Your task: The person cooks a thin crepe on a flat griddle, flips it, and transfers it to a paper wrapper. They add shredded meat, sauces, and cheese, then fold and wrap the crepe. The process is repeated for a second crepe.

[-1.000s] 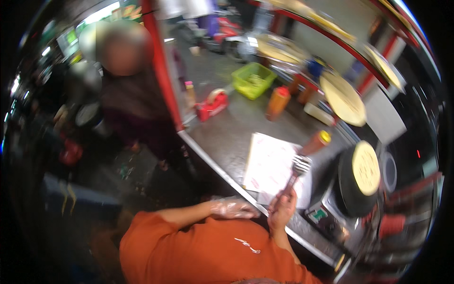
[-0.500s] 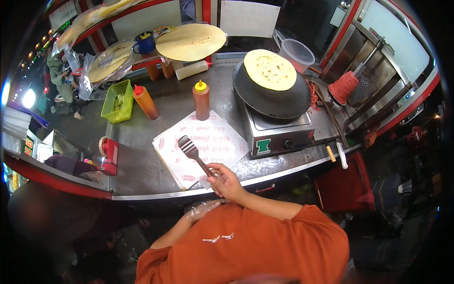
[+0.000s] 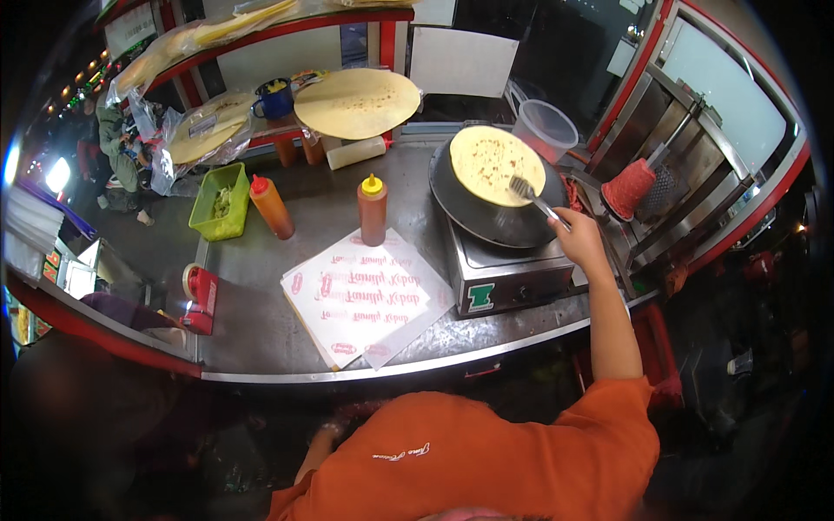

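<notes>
My right hand [image 3: 578,239] is closed around the handle of a slotted spatula [image 3: 523,187]. Its slotted head touches the right edge of a round flatbread [image 3: 488,163], pale yellow with brown spots. The flatbread lies on a black domed griddle pan [image 3: 486,224], over a steel gas stove [image 3: 512,278]. Low in front of the counter, beside my body, my left hand [image 3: 330,429] is dim and blurred, its fingers unclear. Printed wrapping paper [image 3: 360,300] lies stacked on the counter, left of the stove.
Behind the paper stand a yellow-capped sauce bottle [image 3: 373,213] and a red-capped one [image 3: 272,208]. A green tub [image 3: 219,204] and red tape dispenser [image 3: 200,300] are further left. Stacked flatbreads [image 3: 356,104] lie at the back; a meat spit [image 3: 625,191] stands right.
My right hand has carried the spatula from above the paper, right and away, onto the flatbread. My left hand has dropped lower. The whole view has tilted slightly.
</notes>
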{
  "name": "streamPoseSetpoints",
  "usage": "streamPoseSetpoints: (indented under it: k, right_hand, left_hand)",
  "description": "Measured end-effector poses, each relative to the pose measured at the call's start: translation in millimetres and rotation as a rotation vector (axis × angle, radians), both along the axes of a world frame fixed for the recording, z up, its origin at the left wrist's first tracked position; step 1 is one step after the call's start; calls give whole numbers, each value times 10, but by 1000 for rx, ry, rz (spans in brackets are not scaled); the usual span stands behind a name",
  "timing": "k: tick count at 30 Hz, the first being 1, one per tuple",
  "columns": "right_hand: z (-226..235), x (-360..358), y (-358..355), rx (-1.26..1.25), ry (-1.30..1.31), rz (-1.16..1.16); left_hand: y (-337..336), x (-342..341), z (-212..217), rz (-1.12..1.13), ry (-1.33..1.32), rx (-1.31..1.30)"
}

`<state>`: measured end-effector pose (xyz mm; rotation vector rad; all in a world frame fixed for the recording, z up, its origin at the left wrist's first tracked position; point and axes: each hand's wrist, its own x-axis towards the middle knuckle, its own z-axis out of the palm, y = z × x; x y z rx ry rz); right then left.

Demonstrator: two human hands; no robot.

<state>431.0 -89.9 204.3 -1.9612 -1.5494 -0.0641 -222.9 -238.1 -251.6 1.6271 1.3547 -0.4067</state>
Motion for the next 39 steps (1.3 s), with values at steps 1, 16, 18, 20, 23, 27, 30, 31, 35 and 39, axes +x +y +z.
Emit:
streamPoseSetpoints:
  k: [1,16,18,20,23,27,30,31,35,39]
  right_hand:
    - [55,36,-30,-29,190,6]
    - [512,571,-263,-628,730,-36]
    - [503,587,-310,-467,780,-22]
    - [461,621,-313,-549,707,-75]
    - [362,660,-258,-519,749,-95]
    - [317,668,-229,-567,702,-182]
    - [348,611,-262,-592,730,-122]
    - [363,586,-280,-583,718,-123]
    - [395,506,-345,-320,789,26]
    - [396,479,-341,-541,715,-148]
  left_hand:
    - [-144,-130,-35,43,34,-57]
    - [219,78,-5,14,39,-138]
    - [459,300,12,-24,-2,-114]
    - [645,518,41,-44,-35,-94]
    - [795,689,168,-2,-71,-55]
    - [816,689,302,100,-98,-13]
    - [665,546,288,185,-93,-9]
    - [571,474,259,214,-85,-18]
    - [54,90,62,308,-11,-87]
    - [-542,-321,-140,369,82,-195]
